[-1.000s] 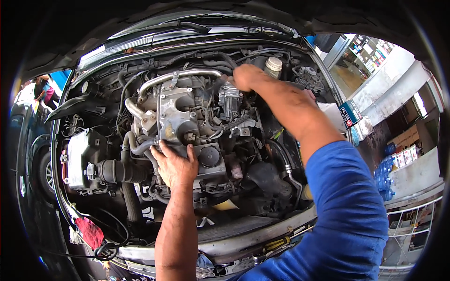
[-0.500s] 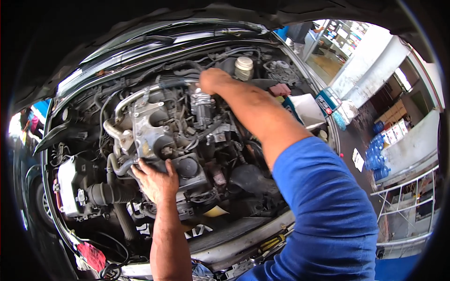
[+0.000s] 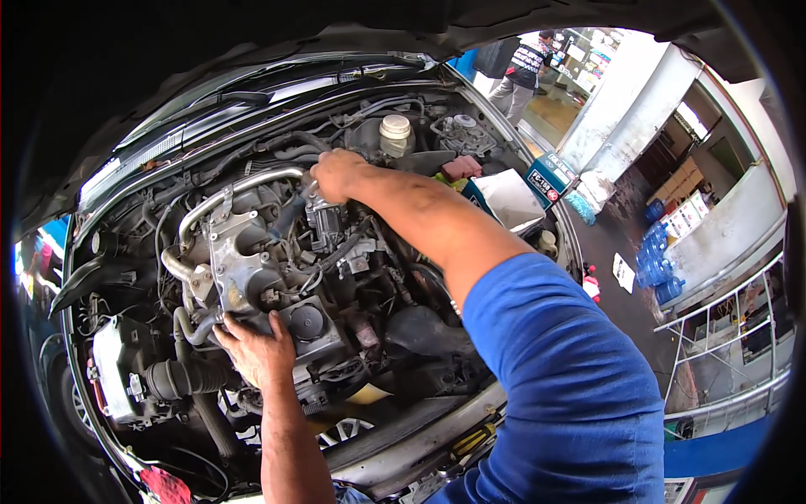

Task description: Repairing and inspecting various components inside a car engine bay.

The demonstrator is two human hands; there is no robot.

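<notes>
My right hand (image 3: 337, 175) is closed at the far side of the engine, above a grey metal housing (image 3: 324, 225). A blurred blue-grey bar (image 3: 290, 216) slants from below that hand toward the near left; what exactly the fingers grip is hidden. A curved metal pipe (image 3: 239, 186) ends beside the hand. My left hand (image 3: 262, 353) rests with fingers spread on the near part of the engine, next to a hose (image 3: 198, 330) and a dark cover with a round cap (image 3: 307, 322). The cast metal bracket (image 3: 239, 260) lies between the hands.
A white-capped reservoir (image 3: 395, 134) stands at the back. Boxes (image 3: 512, 200) and a reddish cloth (image 3: 461, 168) lie on the right side of the bay. Yellow-handled pliers (image 3: 474, 439) lie along the front edge. Another person (image 3: 525, 71) stands beyond the car.
The blurred bar by my right hand has swung from pointing left to slanting toward the near left. My left hand stays on the engine. The view has shifted, and another person shows more fully.
</notes>
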